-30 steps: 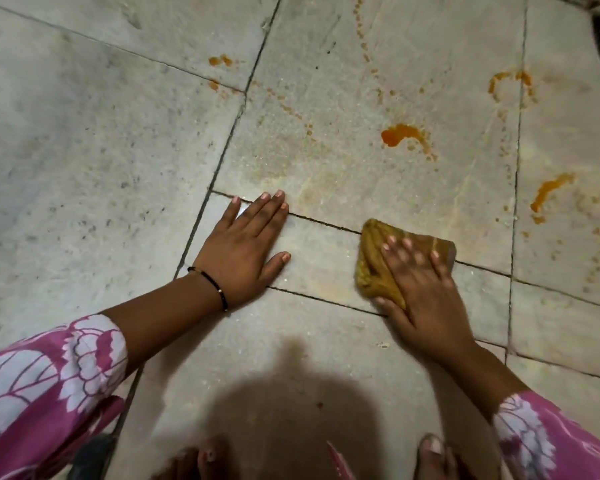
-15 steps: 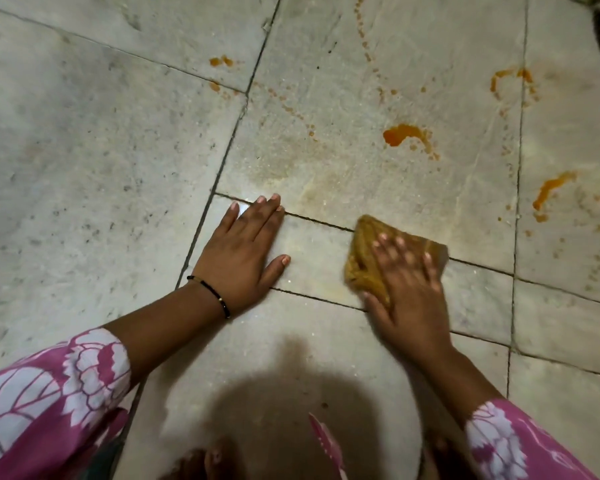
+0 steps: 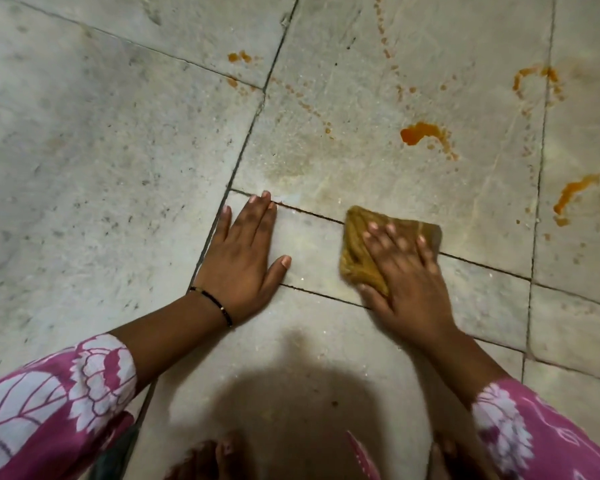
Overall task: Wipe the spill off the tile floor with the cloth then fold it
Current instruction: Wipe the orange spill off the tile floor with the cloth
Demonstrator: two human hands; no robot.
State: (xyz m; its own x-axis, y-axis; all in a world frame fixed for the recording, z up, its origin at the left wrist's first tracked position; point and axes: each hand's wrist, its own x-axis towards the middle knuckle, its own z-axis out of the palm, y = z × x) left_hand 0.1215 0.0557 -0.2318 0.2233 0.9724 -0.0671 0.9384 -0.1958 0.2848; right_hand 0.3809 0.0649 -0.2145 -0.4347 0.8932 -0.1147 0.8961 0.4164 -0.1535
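A folded mustard-brown cloth [image 3: 355,251] lies on the grey tile floor [image 3: 101,161], stained orange. My right hand [image 3: 407,282] presses flat on top of it, fingers spread, covering most of it. My left hand [image 3: 241,261] rests palm-down on the bare tile to the left, a thin black bracelet at the wrist, holding nothing. Orange spill blobs sit beyond the cloth: one blob [image 3: 420,133] straight ahead, a streak [image 3: 574,194] at the right, a ring-shaped mark [image 3: 534,79] farther back, small spots [image 3: 239,57] at the upper left.
Dark grout lines cross the floor under both hands. Trails of small orange drops [image 3: 383,36] run over the far tiles. My bare toes [image 3: 219,452] and a dark shadow [image 3: 291,393] fill the bottom of the view. Pink floral sleeves [image 3: 49,403] cover my forearms.
My right hand has slid the cloth a little to the left and back toward me across the grout line. My left hand stays planted in the same spot.
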